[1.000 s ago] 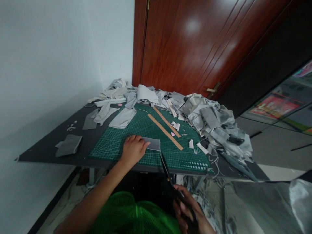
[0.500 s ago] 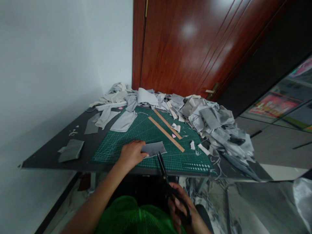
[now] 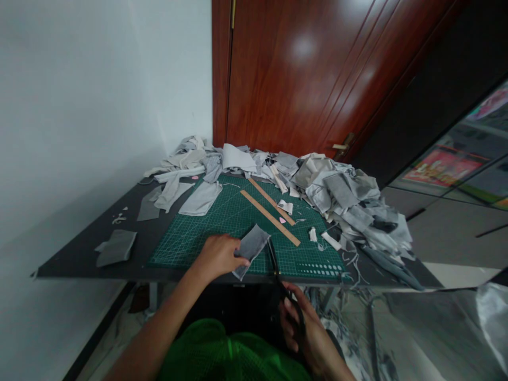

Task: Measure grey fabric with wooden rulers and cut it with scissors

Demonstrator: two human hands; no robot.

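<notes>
My left hand pinches a small grey piece of fabric by its left side, over the front of the green cutting mat. The fabric lies slanted, its far corner pointing away from me. In my right hand is a pair of black scissors, fingers through the handles. The blades point away from me, close together, with their tips beside the fabric's right edge. Whether the tips touch the cloth I cannot tell.
Two wooden rulers lie slanted on the mat. Fabric scraps are heaped along the back and right of the dark table. A folded grey piece is at the left. Pink chalk sits beside a ruler.
My left hand has turned the fabric from nearly level to slanted, its right end swinging away from me. The scissors have shifted right and their blades now point more straight ahead.
</notes>
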